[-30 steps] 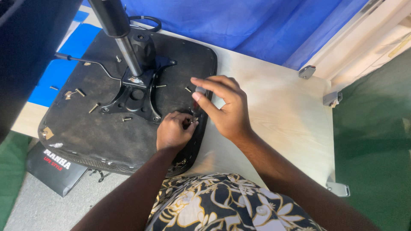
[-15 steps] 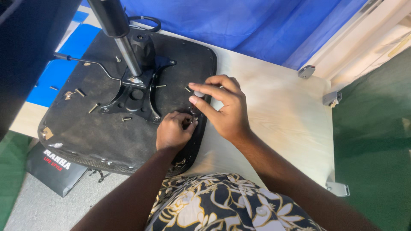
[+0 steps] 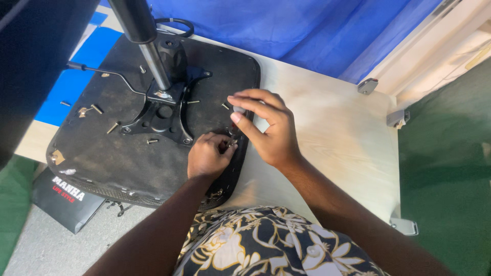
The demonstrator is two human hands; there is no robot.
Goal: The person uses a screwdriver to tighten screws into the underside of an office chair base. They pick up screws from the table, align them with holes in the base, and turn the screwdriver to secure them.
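Note:
A black chair seat (image 3: 102,153) lies upside down on a pale wooden table (image 3: 332,133). A black metal plate (image 3: 163,115) with a steel column (image 3: 138,30) is fixed to the middle of the seat. My left hand (image 3: 207,156) is curled tight at the seat's right edge, its fingertips pinching a small metal part I cannot make out. Just above it, my right hand (image 3: 271,133) arches over, with thumb and fingers closed on the grey top of a small tool (image 3: 238,110).
Several loose screws (image 3: 112,128) lie on the seat, and a thin lever (image 3: 102,74) sticks out to the left. Blue cloth (image 3: 286,25) hangs behind the table. A black bag (image 3: 69,197) lies on the floor at the left. Grey brackets (image 3: 368,85) sit at the table's far right edge.
My right hand's fingers have shifted slightly around the top of the small tool. My left hand has stayed in place at the seat's edge.

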